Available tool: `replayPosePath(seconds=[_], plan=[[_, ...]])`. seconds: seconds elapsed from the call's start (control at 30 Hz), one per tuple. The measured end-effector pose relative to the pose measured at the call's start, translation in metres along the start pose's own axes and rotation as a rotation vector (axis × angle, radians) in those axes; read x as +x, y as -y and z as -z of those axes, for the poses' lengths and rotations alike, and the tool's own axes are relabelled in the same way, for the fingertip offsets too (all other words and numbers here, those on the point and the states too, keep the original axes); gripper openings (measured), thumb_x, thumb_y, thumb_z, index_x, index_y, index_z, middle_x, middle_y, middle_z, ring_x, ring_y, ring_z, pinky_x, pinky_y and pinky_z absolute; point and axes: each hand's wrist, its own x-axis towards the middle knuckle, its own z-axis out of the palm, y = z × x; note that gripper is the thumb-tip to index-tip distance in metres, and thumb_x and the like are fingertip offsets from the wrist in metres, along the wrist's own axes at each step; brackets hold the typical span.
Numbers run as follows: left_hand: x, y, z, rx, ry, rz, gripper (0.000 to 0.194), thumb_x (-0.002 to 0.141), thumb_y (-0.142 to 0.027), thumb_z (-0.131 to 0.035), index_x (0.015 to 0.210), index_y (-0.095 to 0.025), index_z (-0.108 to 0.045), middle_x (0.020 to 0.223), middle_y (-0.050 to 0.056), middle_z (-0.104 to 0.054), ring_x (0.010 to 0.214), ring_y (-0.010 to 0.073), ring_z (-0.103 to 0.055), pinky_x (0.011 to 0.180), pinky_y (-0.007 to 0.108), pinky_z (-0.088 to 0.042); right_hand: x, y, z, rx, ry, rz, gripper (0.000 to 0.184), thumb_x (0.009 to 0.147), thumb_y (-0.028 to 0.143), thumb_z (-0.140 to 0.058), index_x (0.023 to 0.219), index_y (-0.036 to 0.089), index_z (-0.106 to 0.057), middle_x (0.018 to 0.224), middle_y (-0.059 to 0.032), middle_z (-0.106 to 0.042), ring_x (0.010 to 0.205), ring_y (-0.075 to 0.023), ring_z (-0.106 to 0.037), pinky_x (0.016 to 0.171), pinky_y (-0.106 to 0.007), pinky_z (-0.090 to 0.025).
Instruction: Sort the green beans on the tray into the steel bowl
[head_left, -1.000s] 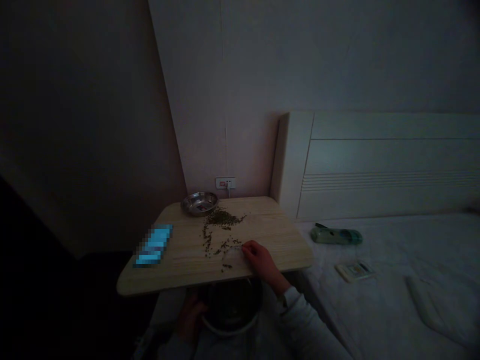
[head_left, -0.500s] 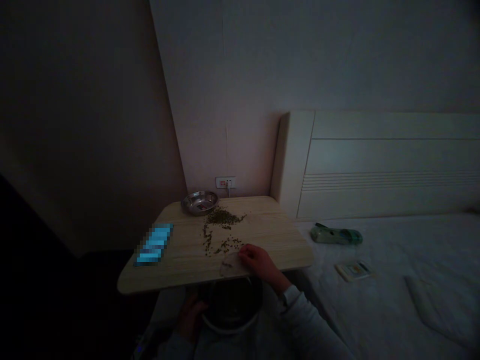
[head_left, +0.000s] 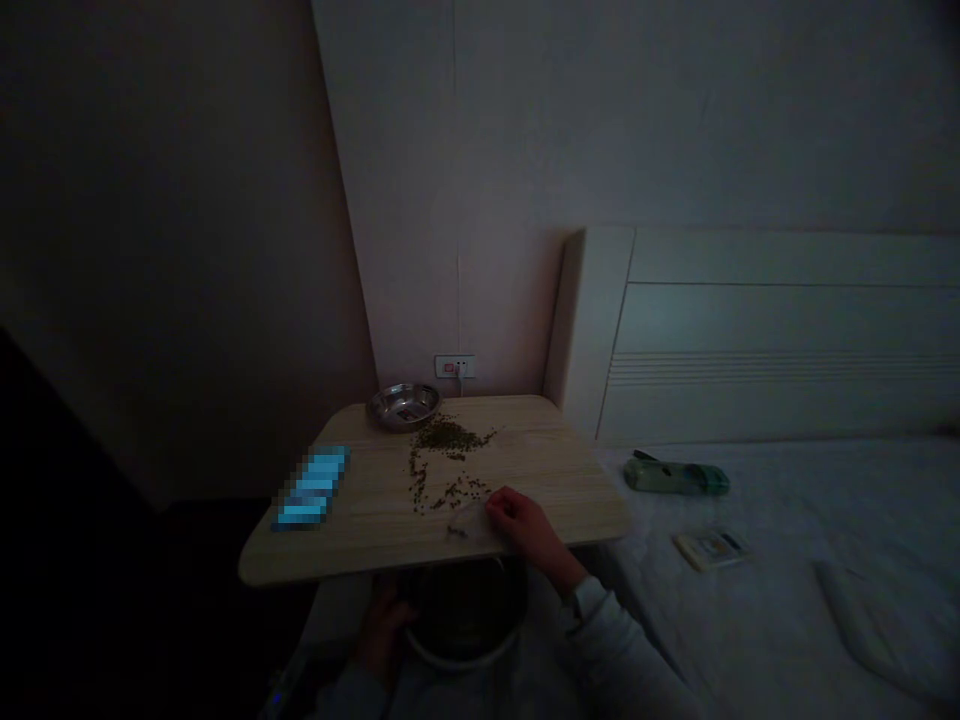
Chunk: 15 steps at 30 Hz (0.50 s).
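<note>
Left hand (head_left: pixel 384 622): at the left rim of the bowl (head_left: pixel 459 664), below the table (head_left: pixel 547 455); finger closure cannot be determined. Grains (head_left: pixel 446 435): scattered across the tabletop, main pile farther back, nearest ones just left of the right hand (head_left: pixel 521 525), whose fingertips pinch a faint translucent sheet (head_left: pixel 471 518).
</note>
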Motion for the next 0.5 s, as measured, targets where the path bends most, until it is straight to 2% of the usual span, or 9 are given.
replayPosePath(seconds=[0.17, 0.5], plan=[[0.003, 0.007, 0.000, -0.039, -0.031, -0.059, 0.031, 0.044, -0.019, -0.063, 0.074, -0.018, -0.069, 0.075, 0.007, -0.071, 0.092, 0.0325, -0.063, 0.085, 0.043, -0.045, -0.002, 0.001, -0.001, -0.132, 0.015, 0.005, 0.014, 0.075, 0.029, -0.056, 0.076, 0.016, -0.059, 0.065, -0.0005, -0.061, 0.062, -0.0126, -0.053, 0.059, -0.023, -0.038], [0.005, 0.011, 0.002, -0.046, -0.080, -0.038, 0.032, 0.044, -0.019, -0.065, 0.075, -0.017, -0.068, 0.075, 0.008, -0.070, 0.089, 0.0324, -0.064, 0.082, 0.042, -0.046, -0.003, 0.000, 0.013, -0.271, -0.046, 0.002, 0.010, 0.076, 0.026, -0.054, 0.076, 0.016, -0.058, 0.067, -0.0020, -0.062, 0.062, -0.0129, -0.053, 0.059, -0.024, -0.037]])
